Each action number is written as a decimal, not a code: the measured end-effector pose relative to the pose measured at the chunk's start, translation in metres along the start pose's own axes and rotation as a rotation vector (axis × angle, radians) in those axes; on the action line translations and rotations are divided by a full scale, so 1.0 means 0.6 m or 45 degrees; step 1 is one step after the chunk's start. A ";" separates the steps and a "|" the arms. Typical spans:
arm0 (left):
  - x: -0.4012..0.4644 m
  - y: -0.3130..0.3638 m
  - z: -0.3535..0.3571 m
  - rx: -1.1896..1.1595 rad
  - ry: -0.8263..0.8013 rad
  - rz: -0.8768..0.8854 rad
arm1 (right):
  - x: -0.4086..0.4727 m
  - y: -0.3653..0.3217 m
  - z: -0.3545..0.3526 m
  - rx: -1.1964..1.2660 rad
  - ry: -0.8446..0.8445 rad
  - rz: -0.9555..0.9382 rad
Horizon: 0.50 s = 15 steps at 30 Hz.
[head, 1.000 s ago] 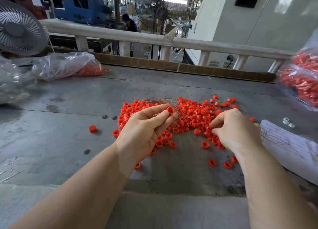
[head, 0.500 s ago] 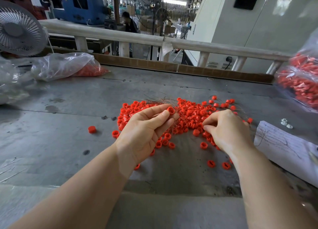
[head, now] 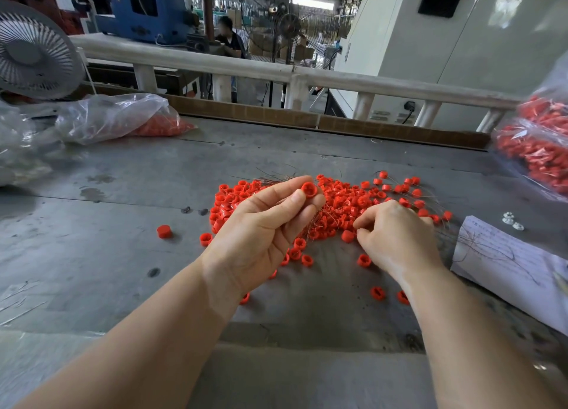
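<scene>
A heap of small red plastic caps lies on the grey metal table, mixed with thin wires. My left hand is raised a little above the heap and pinches one red cap between thumb and fingertips, its hollow side facing me. Thin wires hang under that hand. My right hand lies palm down on the right part of the heap with its fingers curled, pinching at the caps or wires; what it pinches is hidden by the fingers.
A lone red cap sits left of the heap. Clear bags with red parts lie at the back left, another bag of red parts at the right. A printed sheet and two white nuts lie on the right. A fan stands far left.
My right hand has slid left across the heap toward my left hand. The left hand stays raised with the same cap.
</scene>
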<state>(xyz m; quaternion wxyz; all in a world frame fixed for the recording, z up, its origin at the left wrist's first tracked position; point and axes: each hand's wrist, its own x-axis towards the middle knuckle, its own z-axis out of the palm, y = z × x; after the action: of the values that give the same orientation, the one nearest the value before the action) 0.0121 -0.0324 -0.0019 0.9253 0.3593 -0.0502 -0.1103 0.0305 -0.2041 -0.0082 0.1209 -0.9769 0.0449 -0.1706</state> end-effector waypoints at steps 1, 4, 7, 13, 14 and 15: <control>-0.001 0.000 0.000 0.000 -0.008 0.000 | 0.000 0.001 0.001 0.002 0.003 -0.004; -0.002 0.000 0.000 0.015 -0.033 0.001 | 0.002 0.001 0.001 0.005 0.005 -0.010; -0.003 0.001 0.000 0.056 -0.063 0.010 | 0.001 0.001 0.000 0.007 -0.018 -0.005; -0.003 0.001 -0.002 0.091 -0.080 0.001 | -0.001 0.003 0.000 -0.001 -0.035 -0.023; -0.003 0.001 -0.003 0.090 -0.082 0.000 | -0.002 0.003 -0.001 0.004 -0.023 -0.038; -0.003 0.001 -0.003 0.089 -0.084 0.000 | -0.002 0.003 -0.002 0.029 0.001 -0.068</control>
<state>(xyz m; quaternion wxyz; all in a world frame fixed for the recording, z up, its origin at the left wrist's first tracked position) 0.0105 -0.0304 -0.0030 0.9100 0.3878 -0.0845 -0.1202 0.0287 -0.2059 -0.0082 0.1275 -0.9762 0.0170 -0.1745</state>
